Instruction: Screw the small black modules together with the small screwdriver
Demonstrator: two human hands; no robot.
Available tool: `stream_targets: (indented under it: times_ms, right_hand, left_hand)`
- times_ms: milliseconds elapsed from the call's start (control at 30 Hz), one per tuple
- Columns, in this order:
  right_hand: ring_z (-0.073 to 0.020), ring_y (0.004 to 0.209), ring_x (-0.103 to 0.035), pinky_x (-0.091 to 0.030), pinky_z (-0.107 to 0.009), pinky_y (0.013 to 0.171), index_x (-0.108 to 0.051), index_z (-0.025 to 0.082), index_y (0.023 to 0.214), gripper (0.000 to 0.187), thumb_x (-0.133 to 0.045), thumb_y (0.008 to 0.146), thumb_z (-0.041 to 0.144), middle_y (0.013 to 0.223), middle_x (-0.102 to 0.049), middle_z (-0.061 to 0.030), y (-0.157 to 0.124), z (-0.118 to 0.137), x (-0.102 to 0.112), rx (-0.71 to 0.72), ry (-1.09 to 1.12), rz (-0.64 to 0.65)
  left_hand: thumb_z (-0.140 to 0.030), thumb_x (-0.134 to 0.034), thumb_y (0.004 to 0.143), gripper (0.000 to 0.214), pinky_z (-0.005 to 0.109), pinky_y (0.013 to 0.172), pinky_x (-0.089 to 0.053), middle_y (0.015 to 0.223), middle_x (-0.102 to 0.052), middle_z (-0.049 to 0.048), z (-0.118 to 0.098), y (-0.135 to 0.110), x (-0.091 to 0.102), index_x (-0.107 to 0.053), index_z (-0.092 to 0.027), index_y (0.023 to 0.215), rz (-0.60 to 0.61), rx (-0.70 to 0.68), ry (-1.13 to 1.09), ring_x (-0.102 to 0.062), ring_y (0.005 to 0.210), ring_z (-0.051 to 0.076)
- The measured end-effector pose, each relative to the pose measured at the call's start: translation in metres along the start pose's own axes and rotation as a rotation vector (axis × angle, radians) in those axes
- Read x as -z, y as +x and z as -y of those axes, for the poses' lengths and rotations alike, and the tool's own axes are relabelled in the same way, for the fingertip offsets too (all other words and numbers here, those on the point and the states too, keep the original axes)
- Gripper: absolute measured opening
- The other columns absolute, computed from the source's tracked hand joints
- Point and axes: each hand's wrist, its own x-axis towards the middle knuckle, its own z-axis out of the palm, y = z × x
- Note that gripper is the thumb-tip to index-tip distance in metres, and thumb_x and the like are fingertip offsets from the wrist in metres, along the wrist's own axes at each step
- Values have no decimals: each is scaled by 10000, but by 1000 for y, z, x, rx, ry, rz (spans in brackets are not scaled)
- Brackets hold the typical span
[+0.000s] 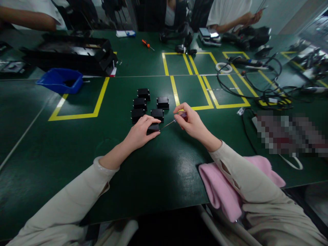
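Note:
My left hand [141, 131] is closed over a small black box [153, 128] that rests on the green table [77, 153]. My right hand [191, 121] pinches a thin screwdriver [172, 122] by its handle; the metal tip points left and touches the box's side. Just beyond my left hand stand several more small black boxes [147, 104] in a loose cluster.
A blue bin [60, 80] and a black tray [74, 53] sit at the far left. Yellow tape outlines [205, 89] mark the table. Tangled black cables [266, 89], a tape roll [223, 67] and an orange screwdriver [146, 43] lie farther back. Pink cloth [220, 184] lies under my right forearm. Other people sit across.

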Motion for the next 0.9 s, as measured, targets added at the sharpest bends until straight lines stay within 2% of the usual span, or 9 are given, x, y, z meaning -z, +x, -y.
stream_targets:
  times_ms: [100, 267, 467, 667, 900]
  right_hand:
    - [-115, 575, -500, -373, -282, 591, -513, 234, 1058, 124, -603, 994, 290, 682, -512, 73, 0, 0, -1, 9, 12, -6]
    - [-102, 530, -504, -381, -277, 573, -499, 238, 987, 180, -593, 1033, 385, 626, -537, 79, -1, -1, -1, -39, 42, 13]
    - [-103, 571, -507, -396, -277, 581, -508, 236, 1048, 134, -617, 986, 282, 718, -570, 60, 0, -2, -2, 3, 23, -3]
    - [-95, 507, -487, -376, -271, 552, -506, 238, 960, 206, -608, 1024, 404, 617, -528, 83, 0, -1, -2, -35, 46, 8]
    - [-114, 562, -497, -387, -287, 596, -510, 239, 999, 96, -599, 978, 271, 659, -525, 75, 0, 0, 0, 3, 7, 0]
  left_hand:
    - [-332, -665, 983, 361, 528, 1086, -510, 1315, -630, 123, -1, 0, 1, -619, -221, 1323, 1, 4, 0, -598, 1276, 328]
    - [-332, -665, 979, 360, 523, 1082, -511, 1309, -633, 118, 0, 0, 0, -620, -230, 1322, -5, 0, -2, -601, 1272, 328]
    - [-340, -665, 984, 366, 525, 1077, -515, 1308, -631, 127, 0, 0, 0, -622, -211, 1325, -1, 0, 3, -602, 1269, 332]
    - [-336, -669, 976, 362, 526, 1096, -509, 1314, -632, 117, 1, 0, 0, -620, -232, 1320, -2, 1, 0, -602, 1272, 324]
    - [-329, -666, 979, 359, 535, 1089, -514, 1317, -633, 119, 0, 0, 0, -616, -234, 1322, -1, 0, 5, -601, 1276, 329]
